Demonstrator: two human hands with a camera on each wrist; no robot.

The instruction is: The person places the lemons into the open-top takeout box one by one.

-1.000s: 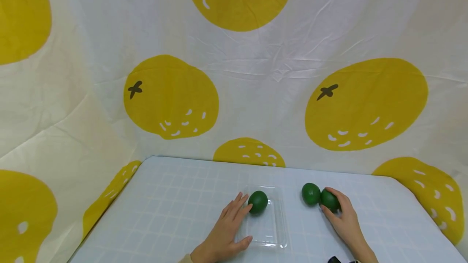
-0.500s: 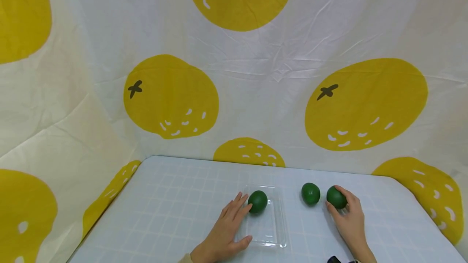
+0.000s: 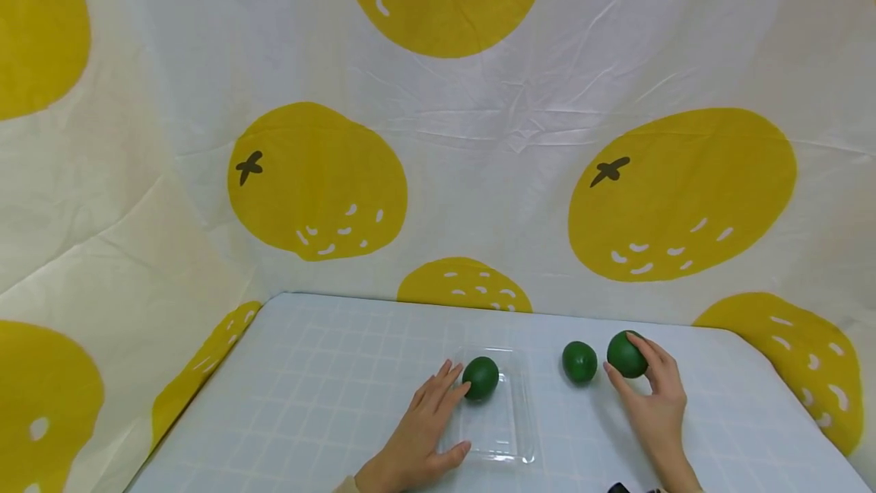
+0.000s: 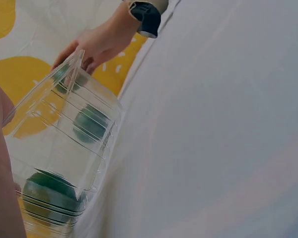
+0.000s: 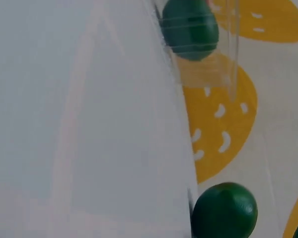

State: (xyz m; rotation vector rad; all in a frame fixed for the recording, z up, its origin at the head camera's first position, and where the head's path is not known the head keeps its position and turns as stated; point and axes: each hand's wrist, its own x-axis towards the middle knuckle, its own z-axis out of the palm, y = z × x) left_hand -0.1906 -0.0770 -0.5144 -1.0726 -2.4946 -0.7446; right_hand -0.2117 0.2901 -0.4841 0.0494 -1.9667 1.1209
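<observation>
Right hand (image 3: 655,398), at the lower right of the head view, is curled in a pinch: the held green fruit (image 3: 623,354) is gripped between thumb and fingertips and, judging by the shadow, is held clear of the table (image 3: 328,386). Just to its left, the loose green fruit (image 3: 579,362) is left standing apart. At lower centre, the boxed green fruit (image 3: 480,377) is seated toward the far end of the clear plastic box (image 3: 525,417). Along the box's left side the left hand (image 3: 414,440) is laid, fingers stretched out, thumb apart, nothing grasped. The step in hand is judged to be the lifting of one fruit; next, the pinch would need to be kept firm, since smooth round skin could slip, and the box kept steady. The table's pale blue top is marked with a faint grid; behind it a white cloth (image 3: 472,196) is hung, printed with large yellow fruits (image 3: 318,181).

In the left wrist view, all three fruits are seen through the box, across the left half; a black band (image 4: 145,17) is worn at the upper centre.

In the right wrist view no hand is shown; the green edge cut off at the lower right corner is probably the held fruit, though too little is visible to be sure.
</observation>
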